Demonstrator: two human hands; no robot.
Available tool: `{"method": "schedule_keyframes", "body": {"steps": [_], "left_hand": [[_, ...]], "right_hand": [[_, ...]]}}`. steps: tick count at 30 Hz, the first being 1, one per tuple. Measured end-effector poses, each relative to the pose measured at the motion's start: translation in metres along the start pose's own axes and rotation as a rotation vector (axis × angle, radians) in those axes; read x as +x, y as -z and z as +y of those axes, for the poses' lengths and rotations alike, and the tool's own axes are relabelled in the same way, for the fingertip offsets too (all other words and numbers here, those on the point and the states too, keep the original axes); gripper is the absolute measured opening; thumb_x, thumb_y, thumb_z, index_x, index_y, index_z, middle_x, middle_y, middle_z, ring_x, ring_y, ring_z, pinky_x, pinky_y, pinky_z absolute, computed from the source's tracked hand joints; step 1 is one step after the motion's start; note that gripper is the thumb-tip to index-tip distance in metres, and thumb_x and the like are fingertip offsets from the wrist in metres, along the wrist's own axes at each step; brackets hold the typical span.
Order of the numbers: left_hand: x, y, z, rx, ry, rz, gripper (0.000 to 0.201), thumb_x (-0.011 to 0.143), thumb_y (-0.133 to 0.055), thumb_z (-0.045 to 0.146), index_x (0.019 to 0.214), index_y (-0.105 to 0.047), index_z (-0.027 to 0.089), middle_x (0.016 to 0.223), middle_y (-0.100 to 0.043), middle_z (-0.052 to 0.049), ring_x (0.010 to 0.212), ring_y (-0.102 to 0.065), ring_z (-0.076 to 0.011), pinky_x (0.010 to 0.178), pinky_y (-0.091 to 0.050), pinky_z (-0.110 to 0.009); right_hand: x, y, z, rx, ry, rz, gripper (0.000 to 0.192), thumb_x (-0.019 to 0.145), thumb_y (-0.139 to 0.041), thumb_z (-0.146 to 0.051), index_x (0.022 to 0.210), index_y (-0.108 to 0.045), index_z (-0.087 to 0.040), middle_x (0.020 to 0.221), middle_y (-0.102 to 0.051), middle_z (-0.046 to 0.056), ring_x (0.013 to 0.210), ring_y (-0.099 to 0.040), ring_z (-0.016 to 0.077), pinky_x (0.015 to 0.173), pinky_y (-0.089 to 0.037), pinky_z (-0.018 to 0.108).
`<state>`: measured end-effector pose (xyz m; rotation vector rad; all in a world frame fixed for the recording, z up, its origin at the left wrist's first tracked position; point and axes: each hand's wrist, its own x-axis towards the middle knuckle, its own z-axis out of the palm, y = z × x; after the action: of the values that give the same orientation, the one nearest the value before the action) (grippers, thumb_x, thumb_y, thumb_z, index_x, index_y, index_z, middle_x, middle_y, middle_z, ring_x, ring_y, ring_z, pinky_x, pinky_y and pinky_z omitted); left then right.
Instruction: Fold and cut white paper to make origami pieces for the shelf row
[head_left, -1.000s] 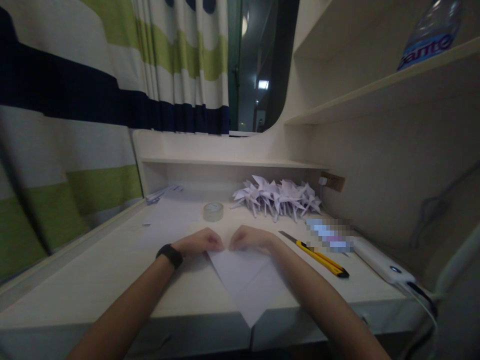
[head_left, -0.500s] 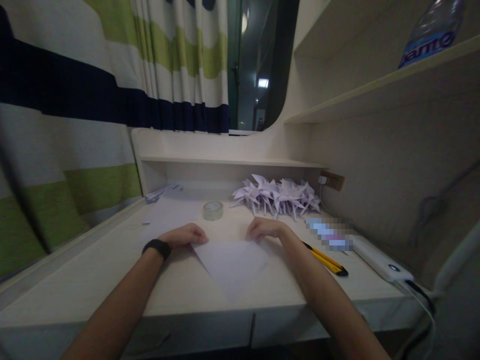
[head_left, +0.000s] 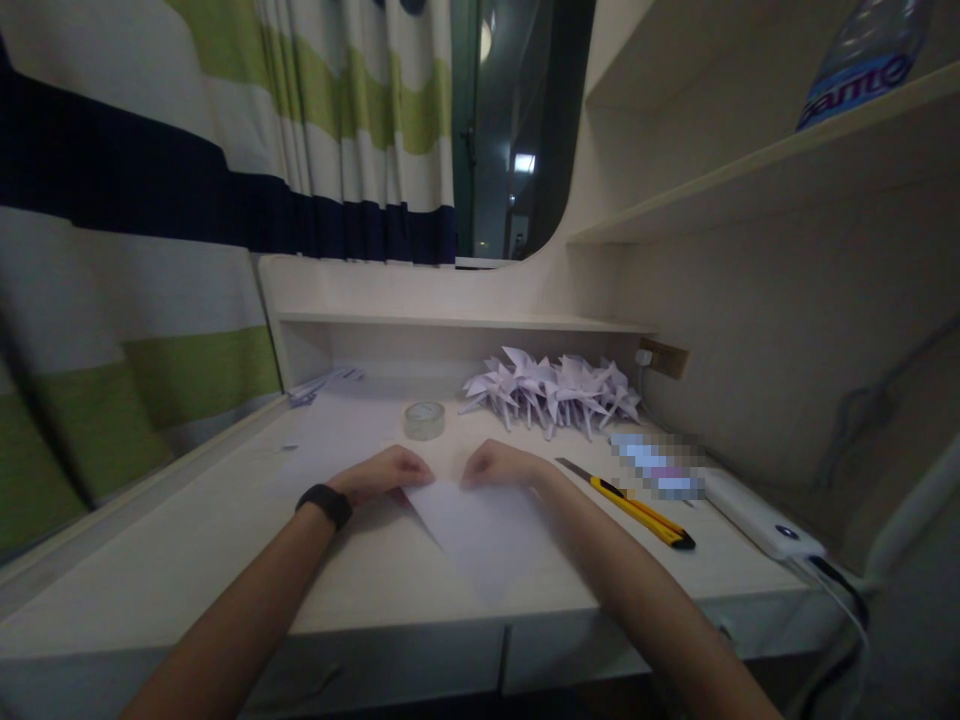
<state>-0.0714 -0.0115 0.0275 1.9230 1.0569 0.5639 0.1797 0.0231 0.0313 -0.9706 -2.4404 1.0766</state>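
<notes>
while both hands are pinching its top edge, left hand (head_left: 382, 473) and right hand (head_left: 499, 466), the paper (head_left: 480, 530) is lying limp on the counter (head_left: 187, 560) (light, creasing easily; best gripped at corners).

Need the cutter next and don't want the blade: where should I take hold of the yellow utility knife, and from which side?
Grip the yellow utility knife by its yellow handle near the black end, coming from the right. The blade tip is out, pointing far-left toward the right hand.

Just one view here, from your head, looking forward and down across the desk (head_left: 225, 560). It sits close over it, shelves (head_left: 750, 170) off at 2 o'clock.
</notes>
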Motion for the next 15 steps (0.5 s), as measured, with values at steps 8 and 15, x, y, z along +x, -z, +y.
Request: {"method": "schedule_keyframes", "body": {"steps": [8, 15], "left_hand": [[0.001, -0.008, 0.004, 0.008, -0.013, -0.036, 0.034, 0.075, -0.064, 0.046, 0.069, -0.069, 0.014, 0.064, -0.063, -0.003, 0.060, -0.051, -0.0147, 0.056, -0.036, -0.025], [0.004, -0.011, 0.001, 0.061, -0.047, -0.065, 0.033, 0.075, -0.064, 0.044, 0.066, -0.068, 0.013, 0.056, -0.056, 0.000, 0.052, -0.042, -0.0112, 0.051, -0.030, -0.024]], "right_hand": [[0.001, 0.001, 0.004, 0.014, 0.022, 0.005, 0.023, 0.069, -0.069, -0.033, 0.075, -0.072, -0.010, 0.062, -0.061, -0.002, 0.057, -0.050, 0.0101, 0.057, -0.038, 0.021], [0.002, 0.001, 0.002, -0.018, 0.048, -0.044, 0.022, 0.068, -0.069, -0.031, 0.071, -0.071, -0.010, 0.060, -0.059, -0.002, 0.057, -0.048, 0.0099, 0.058, -0.037, 0.021]]}}
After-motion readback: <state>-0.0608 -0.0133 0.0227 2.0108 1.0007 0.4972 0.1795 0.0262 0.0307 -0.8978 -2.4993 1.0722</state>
